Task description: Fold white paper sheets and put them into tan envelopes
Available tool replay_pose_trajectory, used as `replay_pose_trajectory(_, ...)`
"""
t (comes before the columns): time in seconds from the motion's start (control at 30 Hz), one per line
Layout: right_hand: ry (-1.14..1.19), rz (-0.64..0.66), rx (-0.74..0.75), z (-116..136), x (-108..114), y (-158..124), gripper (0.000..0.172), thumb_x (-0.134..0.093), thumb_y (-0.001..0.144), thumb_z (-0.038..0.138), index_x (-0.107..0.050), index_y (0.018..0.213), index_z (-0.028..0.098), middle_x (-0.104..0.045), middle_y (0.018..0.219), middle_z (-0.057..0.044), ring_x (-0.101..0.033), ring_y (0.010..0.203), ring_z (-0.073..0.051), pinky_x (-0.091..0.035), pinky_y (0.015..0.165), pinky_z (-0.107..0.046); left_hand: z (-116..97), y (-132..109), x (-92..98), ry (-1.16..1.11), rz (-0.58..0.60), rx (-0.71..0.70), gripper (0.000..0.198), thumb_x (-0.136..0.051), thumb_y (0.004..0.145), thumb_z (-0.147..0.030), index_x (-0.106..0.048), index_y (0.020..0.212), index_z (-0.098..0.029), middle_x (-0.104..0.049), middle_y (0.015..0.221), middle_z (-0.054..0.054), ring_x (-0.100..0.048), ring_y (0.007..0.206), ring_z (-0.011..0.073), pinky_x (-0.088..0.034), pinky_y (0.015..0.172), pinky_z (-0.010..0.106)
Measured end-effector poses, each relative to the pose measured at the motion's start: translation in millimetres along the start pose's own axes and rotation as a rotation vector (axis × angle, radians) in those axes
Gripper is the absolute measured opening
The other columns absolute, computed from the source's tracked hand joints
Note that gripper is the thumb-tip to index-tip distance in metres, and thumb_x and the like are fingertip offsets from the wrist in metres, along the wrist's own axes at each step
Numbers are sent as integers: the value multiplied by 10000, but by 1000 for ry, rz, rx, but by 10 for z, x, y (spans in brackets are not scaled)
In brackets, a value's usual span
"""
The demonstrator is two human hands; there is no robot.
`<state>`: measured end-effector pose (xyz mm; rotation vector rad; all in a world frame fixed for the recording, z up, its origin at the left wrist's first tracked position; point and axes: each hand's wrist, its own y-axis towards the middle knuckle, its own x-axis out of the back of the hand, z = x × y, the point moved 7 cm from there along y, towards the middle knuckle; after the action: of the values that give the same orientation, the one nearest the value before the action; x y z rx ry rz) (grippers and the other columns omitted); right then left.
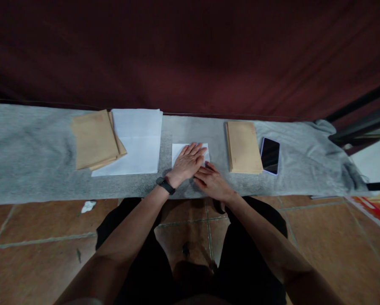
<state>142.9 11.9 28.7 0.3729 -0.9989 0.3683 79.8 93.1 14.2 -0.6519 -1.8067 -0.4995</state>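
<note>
A small white sheet of paper (177, 150), seemingly folded, lies on the grey cloth in front of me. My left hand (190, 161) rests flat on it, palm down with fingers stretched out to the upper right. Beside it, my right hand (212, 183) lies palm down at the paper's lower right edge, its fingers extended and partly behind the left hand. Neither hand grips anything. What lies under the palms is hidden.
Left of the hands is a stack of white paper (140, 144), partly covered by brown envelopes (96, 139). To the right, more brown envelopes (244, 146) are stacked beside a phone (270, 155). The grey cloth (34, 156) covers a narrow bench before a dark red curtain (190, 55).
</note>
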Motion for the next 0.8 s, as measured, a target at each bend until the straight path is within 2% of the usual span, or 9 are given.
replay_pose_trajectory(0.13,52,-92,-93,-147,77,41,295,-443,990,176,-729,1037,234,-746,1116,-39,-657,1099,-181,-421,1114,-377,44,26,37,-15,-80,35,527,-234,1030,-305,-424,1518,-245,-383,1607,13,-253,1522,228,-196,1248,493)
replay_pose_trajectory(0.27,102,-218,-206,-310,107,37,311,-422,986,184,-714,1081,234,-729,1145,-51,-650,1107,-189,-493,1035,-341,49,33,19,-25,-85,57,535,-231,1031,-320,-418,1521,-214,-365,1616,29,-247,1524,233,-175,1256,488)
replay_pose_trajectory(0.4,85,-262,-235,-398,75,42,349,-387,1005,221,-675,1202,214,-676,1288,-69,-600,1225,-181,-452,1105,-351,75,20,7,-16,-100,92,554,-218,1030,-321,-394,1532,-163,-335,1628,57,-222,1532,238,-164,1262,470)
replay_pose_trajectory(0.57,-83,-194,-254,-436,12,74,462,-365,1036,292,-511,1448,145,-478,1540,-108,-411,1442,-220,-286,1227,-448,134,-37,-1,8,-127,116,568,-233,1025,-319,-346,1551,-137,-325,1632,78,-206,1536,242,-153,1264,468)
replay_pose_trajectory(0.8,-196,-162,-328,-573,11,139,518,-306,1062,369,-410,1526,163,-383,1599,-92,-338,1488,-241,-264,1230,-473,191,-157,16,46,-112,127,597,-267,1030,-408,-334,1557,-135,-301,1639,99,-198,1538,262,-145,1262,469)
